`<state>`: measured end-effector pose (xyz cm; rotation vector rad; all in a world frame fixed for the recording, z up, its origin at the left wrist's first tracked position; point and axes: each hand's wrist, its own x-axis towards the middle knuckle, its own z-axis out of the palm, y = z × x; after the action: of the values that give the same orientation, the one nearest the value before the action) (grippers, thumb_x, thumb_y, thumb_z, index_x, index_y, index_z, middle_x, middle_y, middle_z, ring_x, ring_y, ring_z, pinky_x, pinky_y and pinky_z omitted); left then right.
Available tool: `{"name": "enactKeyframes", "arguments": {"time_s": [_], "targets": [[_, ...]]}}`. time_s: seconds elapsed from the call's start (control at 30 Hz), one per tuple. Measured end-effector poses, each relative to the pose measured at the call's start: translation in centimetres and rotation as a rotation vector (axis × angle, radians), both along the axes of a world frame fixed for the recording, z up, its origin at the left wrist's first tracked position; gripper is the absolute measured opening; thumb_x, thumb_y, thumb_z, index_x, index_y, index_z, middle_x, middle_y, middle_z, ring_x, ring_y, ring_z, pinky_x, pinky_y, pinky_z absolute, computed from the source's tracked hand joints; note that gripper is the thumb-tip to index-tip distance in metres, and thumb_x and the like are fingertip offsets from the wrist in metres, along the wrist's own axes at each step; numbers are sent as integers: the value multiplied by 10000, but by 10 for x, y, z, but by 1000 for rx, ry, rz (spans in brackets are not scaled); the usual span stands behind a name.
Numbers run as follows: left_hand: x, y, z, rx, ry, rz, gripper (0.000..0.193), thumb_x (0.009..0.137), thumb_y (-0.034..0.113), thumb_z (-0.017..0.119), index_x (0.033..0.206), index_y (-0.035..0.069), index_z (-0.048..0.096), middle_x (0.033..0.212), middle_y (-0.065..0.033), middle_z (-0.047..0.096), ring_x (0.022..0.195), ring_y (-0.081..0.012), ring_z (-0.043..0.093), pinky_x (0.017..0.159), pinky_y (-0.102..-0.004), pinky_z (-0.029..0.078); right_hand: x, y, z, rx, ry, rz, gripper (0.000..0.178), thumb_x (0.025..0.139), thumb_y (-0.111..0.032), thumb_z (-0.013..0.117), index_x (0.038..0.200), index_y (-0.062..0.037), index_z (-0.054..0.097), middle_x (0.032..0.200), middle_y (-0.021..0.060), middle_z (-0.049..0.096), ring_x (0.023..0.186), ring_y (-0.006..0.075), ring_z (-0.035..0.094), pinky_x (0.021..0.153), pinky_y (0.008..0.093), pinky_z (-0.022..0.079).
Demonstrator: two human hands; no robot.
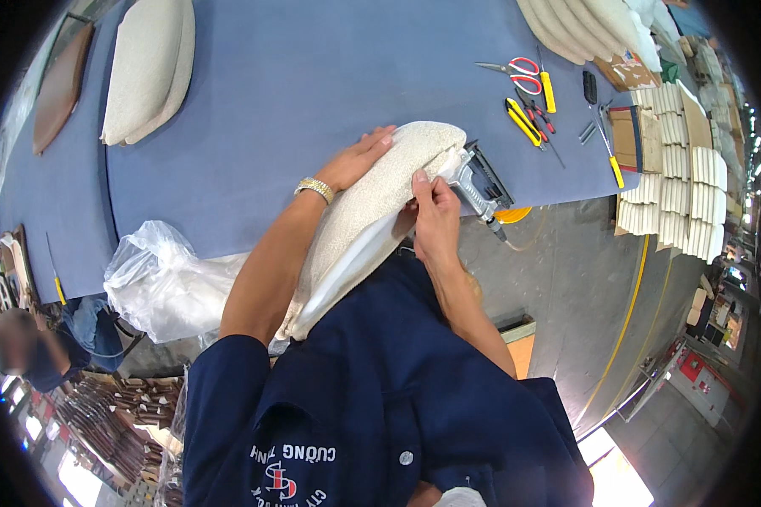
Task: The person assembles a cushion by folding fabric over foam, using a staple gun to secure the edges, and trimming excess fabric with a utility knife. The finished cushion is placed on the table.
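Nearest us, a cream cushion (351, 207) rests its lower end against our dark shirt (355, 380), its far end over the worktop (313, 84), a placing that probably steadies it. Our left hand (359, 160) lies almost flat along the cushion's upper left side, fingers stretched and grasping nothing, seemingly as a brace. Our right hand (435, 215), nearly closed, pinches the fabric edge on the opposite side between thumb and fingers, perhaps to keep the cloth taut; the cushion thus sits between both hands, touching each. Just beyond the right hand, a staple gun (485, 191) lies beside the cushion's far end, likely for easy reach. Farther off at right are pliers (524, 123) and scissors (511, 69); a cushion stack (148, 68) lies far left.
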<state>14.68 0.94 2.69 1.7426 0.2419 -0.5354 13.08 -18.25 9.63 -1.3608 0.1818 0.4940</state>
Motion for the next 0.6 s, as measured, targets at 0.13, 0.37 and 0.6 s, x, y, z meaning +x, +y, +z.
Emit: {"name": "enactKeyframes", "arguments": {"time_s": [0.13,0.37,0.6], "targets": [[-2,4,34,-95,-26,-65,704,1094,608,264,1664,196,248,1749,-103,119,1611,-327,-2,1294,-461,62,2,19,-9,171,-33,13,286,1101,-276,557,1192,-18,642,1000,-16,666,886,47,561,798,246,469],[-19,8,74,57,-217,-129,691,1109,451,430,1654,83,218,1711,-233,178,1604,-354,83,1291,-453,106,10,31,-33,346,18,47,292,1117,-240,518,1282,-25,628,1155,6,666,1030,66,570,913,260,471],[-24,-10,83,358,-337,-80,658,1087,363,501,1617,42,280,1627,-284,338,1508,-439,328,1236,-468,289,27,2,-45,472,201,245,247,1104,-235,530,1216,-33,619,1126,43,678,1044,145,641,950,317,505]]}}
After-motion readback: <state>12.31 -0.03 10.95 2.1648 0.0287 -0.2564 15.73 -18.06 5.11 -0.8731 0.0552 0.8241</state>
